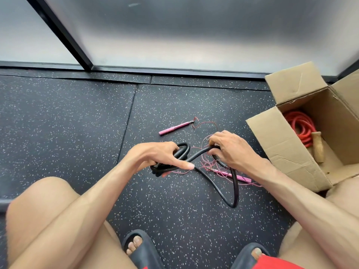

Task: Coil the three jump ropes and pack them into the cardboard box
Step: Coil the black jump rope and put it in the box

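Note:
My left hand point(157, 155) grips a small bundle of loops of the thick black jump rope point(229, 193) above the floor. My right hand point(231, 147) holds the same rope a little further along, and a long loose loop hangs down between the hands. A thin pink jump rope point(208, 165) lies tangled on the floor under my hands, with one pink handle point(175, 128) beyond them and another point(236, 176) near my right forearm. A coiled red jump rope point(300, 129) with a wooden handle point(318, 147) lies inside the open cardboard box point(279, 144) at the right.
The floor is dark speckled rubber matting point(77, 123). A frosted glass wall with a black frame point(64, 33) runs along the far side. My knees and two black slides point(141, 249) fill the lower part of the view.

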`<state>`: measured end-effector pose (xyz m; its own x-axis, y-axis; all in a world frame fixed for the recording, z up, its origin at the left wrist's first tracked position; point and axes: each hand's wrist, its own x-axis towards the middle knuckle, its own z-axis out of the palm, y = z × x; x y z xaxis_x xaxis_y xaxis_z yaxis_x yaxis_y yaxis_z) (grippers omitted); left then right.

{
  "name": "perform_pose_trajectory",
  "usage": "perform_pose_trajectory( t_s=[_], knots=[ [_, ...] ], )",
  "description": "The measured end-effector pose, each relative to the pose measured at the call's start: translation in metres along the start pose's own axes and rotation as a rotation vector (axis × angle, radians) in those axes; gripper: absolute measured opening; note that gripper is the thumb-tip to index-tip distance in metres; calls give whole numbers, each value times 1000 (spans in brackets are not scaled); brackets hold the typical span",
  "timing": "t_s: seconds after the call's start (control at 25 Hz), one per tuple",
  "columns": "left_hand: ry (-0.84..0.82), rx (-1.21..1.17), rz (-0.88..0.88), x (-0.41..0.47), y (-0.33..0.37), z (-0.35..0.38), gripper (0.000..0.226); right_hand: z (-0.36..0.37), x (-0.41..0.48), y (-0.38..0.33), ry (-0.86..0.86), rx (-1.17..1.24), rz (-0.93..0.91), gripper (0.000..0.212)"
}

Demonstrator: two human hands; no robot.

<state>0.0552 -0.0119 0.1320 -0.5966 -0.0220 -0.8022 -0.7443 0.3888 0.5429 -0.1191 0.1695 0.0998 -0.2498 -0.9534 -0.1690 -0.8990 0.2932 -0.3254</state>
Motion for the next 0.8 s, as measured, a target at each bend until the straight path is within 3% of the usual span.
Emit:
perform_pose_trajectory(
  t_s=[0.08, 0.2, 0.32, 0.52, 0.64, 0.8],
  knots=[
    [31, -8, 49, -3, 2, -1, 45, 1, 1, 3, -26, 126, 64, 24],
    [229, -86, 108, -7, -1, -12, 28, 0, 5, 15, -48, 362, 214, 19],
    [339, -240, 141, -12, -10, -29, 25, -3, 11, 29, 127, 342, 332, 1],
    [340, -456, 277, -24, -15, -48, 30, -18, 19, 56, 324, 391, 487, 14],
    [410, -608, 321, -24, -22, -57, 24, -9, 24, 77, 327, 456, 620, 15],
    [515, -884, 357, -18, -28, -63, 21, 10, 27, 96, 186, 436, 760, 16]
  ],
)
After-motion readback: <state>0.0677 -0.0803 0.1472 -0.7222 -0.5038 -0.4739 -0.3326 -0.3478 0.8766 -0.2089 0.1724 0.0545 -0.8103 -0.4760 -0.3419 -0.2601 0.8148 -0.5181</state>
